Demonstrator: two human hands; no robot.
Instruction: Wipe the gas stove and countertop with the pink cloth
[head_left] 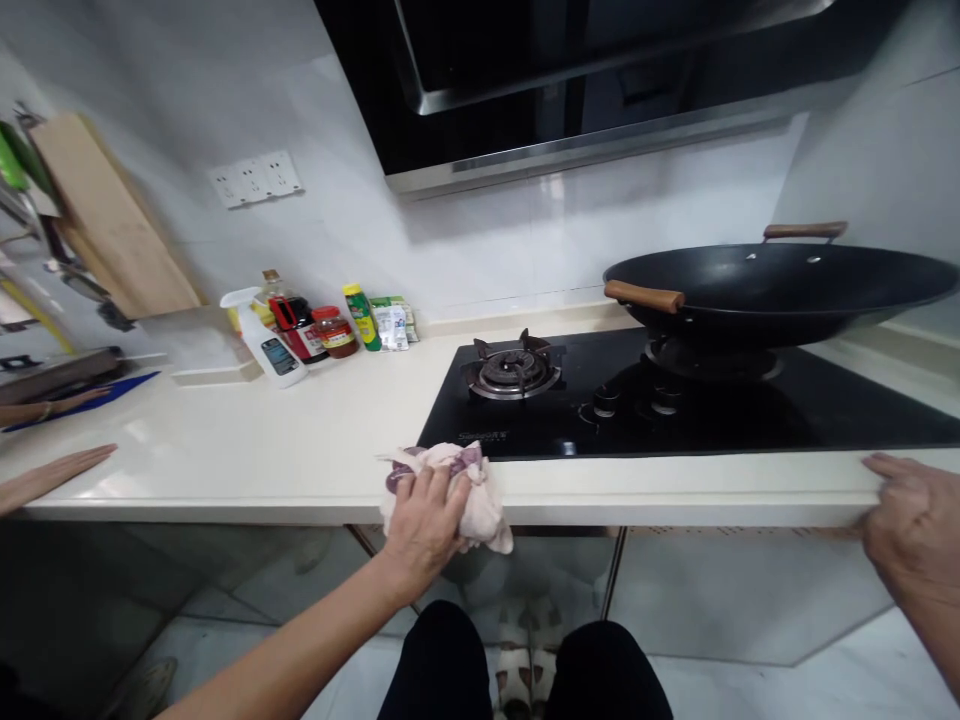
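Observation:
My left hand (426, 515) is closed on a bunched pale pink cloth (480, 515) with purple patches. It presses the cloth onto the front edge of the white countertop (345, 425), and part of the cloth hangs over the edge. Just behind the cloth is the near left corner of the black glass gas stove (555, 430). At the far right, my right hand (911, 515) is closed around the countertop's front edge, one finger lying on top; its other fingers are partly hidden.
A large black wok (720, 285) sits on the right burner; the left burner (514, 368) is bare. A spray bottle (266, 340), sauce bottle (296, 325), red-lidded jar (335, 332) and green container (363, 318) line the wall. Another person's hands rest at left, one on a blue cloth (124, 388). A range hood (600, 150) hangs above.

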